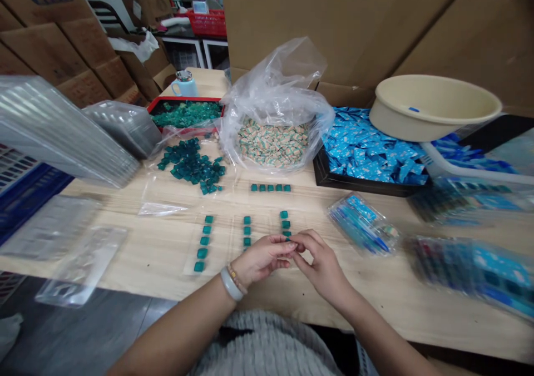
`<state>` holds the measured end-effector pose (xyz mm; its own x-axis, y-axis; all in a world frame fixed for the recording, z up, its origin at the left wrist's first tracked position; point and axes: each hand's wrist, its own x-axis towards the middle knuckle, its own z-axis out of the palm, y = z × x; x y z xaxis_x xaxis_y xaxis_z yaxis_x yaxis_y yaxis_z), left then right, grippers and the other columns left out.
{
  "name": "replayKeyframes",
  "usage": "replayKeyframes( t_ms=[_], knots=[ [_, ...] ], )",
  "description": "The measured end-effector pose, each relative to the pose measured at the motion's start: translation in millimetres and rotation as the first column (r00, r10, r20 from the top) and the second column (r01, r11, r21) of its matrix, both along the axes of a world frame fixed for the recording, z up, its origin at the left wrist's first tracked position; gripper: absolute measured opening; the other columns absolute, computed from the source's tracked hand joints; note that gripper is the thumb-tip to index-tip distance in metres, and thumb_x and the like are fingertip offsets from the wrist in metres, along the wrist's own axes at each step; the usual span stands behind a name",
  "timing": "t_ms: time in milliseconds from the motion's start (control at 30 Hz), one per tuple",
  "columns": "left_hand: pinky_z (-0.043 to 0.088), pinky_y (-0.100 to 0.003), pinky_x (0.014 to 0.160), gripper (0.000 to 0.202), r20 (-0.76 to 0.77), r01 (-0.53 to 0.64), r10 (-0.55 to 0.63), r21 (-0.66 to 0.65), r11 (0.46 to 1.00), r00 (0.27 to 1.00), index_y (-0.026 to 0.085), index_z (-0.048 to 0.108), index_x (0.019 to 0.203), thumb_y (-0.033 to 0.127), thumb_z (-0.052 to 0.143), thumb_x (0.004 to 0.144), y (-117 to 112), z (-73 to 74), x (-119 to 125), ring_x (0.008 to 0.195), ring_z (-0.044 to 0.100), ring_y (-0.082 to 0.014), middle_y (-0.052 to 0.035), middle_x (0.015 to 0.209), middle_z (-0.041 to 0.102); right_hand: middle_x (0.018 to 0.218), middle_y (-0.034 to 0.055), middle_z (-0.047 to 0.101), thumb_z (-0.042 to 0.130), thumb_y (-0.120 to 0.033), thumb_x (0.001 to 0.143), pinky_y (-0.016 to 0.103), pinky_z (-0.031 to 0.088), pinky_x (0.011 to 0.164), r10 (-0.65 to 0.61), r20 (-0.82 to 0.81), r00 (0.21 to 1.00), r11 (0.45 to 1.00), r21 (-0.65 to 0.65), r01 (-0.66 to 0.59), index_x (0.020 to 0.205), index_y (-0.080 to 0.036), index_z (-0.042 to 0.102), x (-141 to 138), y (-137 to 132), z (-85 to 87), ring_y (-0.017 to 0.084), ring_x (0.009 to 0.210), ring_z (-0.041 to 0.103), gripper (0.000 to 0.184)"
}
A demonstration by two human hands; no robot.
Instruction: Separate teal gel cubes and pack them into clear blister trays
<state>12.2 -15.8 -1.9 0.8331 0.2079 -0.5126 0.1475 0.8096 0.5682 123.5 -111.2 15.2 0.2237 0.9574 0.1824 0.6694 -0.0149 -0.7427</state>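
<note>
My left hand (267,257), with a pale bangle at its wrist, has its fingers curled and its thumb against the fingertips of my right hand (319,258). The right hand pinches at the same spot; whatever lies between the fingers is too small or hidden to make out. Just beyond them runs a column of small teal-green cubes (285,224), its near end covered by my fingers. Left of it are a second column of green cubes (247,231), partly behind my left hand, and a third column (204,241) on clear plastic. A short crosswise row of cubes (270,188) sits farther back.
Loose green cubes (192,164) lie on plastic beside a clear bag (277,95) of small packets. A black tray (371,181) holds blue sachets, under a cream basin (434,123). Filled clear packs (362,224) lie right; stacked clear trays (62,125) stand left.
</note>
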Motion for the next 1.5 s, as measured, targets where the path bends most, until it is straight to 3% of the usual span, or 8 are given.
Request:
replayKeyframes(
  t_ms=[100,167,267,367,533,1233,1300,1500],
  knots=[
    [0.039,-0.022,0.061,0.021,-0.021,0.069,-0.068,0.041,0.997,0.997,0.012,0.060,0.074,0.028,0.066,0.062,3.8,-0.2,0.6,0.063,0.051,-0.0081,0.0008,0.068,0.055,0.086,0.0062,0.053,0.045,-0.013,0.079,0.030,0.046,0.068,0.053,0.039,0.998,0.998,-0.023,-0.053,0.089,-0.020,0.055,6.6,-1.3,-1.4,0.016,0.079,0.053,0.016],
    [0.038,-0.023,0.058,0.018,-0.110,0.138,-0.110,0.299,0.944,0.988,0.012,0.061,0.072,0.030,0.058,0.068,5.7,-0.7,0.0,0.061,0.049,-0.0095,0.0002,0.064,0.055,0.084,0.0056,0.054,0.044,-0.010,0.078,0.028,0.046,0.068,0.090,0.058,0.994,0.992,-0.091,-0.085,0.087,-0.019,0.055,11.7,-3.9,-9.8,0.016,0.079,0.054,0.017],
    [0.038,-0.025,0.064,0.016,-0.222,0.213,-0.059,0.773,0.597,0.973,0.013,0.062,0.071,0.021,0.048,0.073,6.0,-4.3,-1.4,0.065,0.050,-0.0126,-0.0019,0.067,0.058,0.083,0.0052,0.055,0.043,-0.008,0.077,0.028,0.045,0.068,0.096,0.099,0.990,0.977,-0.201,-0.075,0.086,-0.018,0.056,16.9,-6.0,-26.9,0.015,0.077,0.054,0.019],
    [0.038,-0.025,0.067,0.020,-0.276,0.287,-0.078,0.917,0.279,0.958,0.014,0.061,0.064,0.012,0.043,0.072,4.2,-10.5,-1.4,0.067,0.051,-0.0138,-0.0026,0.066,0.058,0.085,0.0068,0.055,0.041,-0.008,0.077,0.028,0.045,0.069,0.107,0.200,0.974,0.953,-0.301,-0.042,0.086,-0.016,0.056,17.8,-1.3,-34.0,0.016,0.077,0.054,0.019],
    [0.040,-0.027,0.074,0.023,-0.348,0.362,-0.135,0.927,0.099,0.928,0.013,0.058,0.060,0.008,0.039,0.071,0.9,-20.6,1.5,0.076,0.051,-0.0161,-0.0066,0.075,0.056,0.083,0.0077,0.056,0.040,-0.005,0.076,0.027,0.044,0.067,0.287,0.341,0.895,0.879,-0.465,-0.105,0.081,-0.014,0.057,14.8,14.8,-20.2,0.016,0.074,0.055,0.020],
    [0.040,-0.026,0.080,0.017,-0.298,0.314,-0.123,0.938,0.145,0.947,0.014,0.059,0.067,0.011,0.044,0.074,1.0,-22.7,-6.1,0.080,0.050,-0.0152,-0.0064,0.085,0.055,0.077,0.0043,0.052,0.041,-0.008,0.075,0.027,0.043,0.063,0.270,0.259,0.927,0.902,-0.405,-0.150,0.079,-0.017,0.054,26.7,10.7,-24.1,0.016,0.069,0.053,0.016],
    [0.039,-0.027,0.079,0.013,-0.233,0.236,-0.041,0.946,0.222,0.972,0.014,0.060,0.074,0.016,0.047,0.074,1.1,-18.0,-5.6,0.081,0.050,-0.0160,-0.0055,0.083,0.056,0.077,0.0038,0.052,0.041,-0.009,0.074,0.026,0.043,0.061,0.206,0.241,0.948,0.934,-0.338,-0.117,0.080,-0.017,0.051,25.2,8.7,-22.2,0.015,0.067,0.052,0.014],
    [0.040,-0.022,0.057,0.014,-0.120,0.036,0.073,0.721,0.692,0.990,0.013,0.058,0.076,0.026,0.056,0.069,0.1,-11.3,0.5,0.061,0.049,-0.0108,-0.0013,0.069,0.057,0.068,0.0006,0.050,0.042,-0.015,0.075,0.025,0.042,0.057,0.048,0.114,0.992,0.981,-0.191,-0.025,0.075,-0.020,0.043,12.9,1.7,-16.8,0.013,0.061,0.052,0.005]
  ],
)
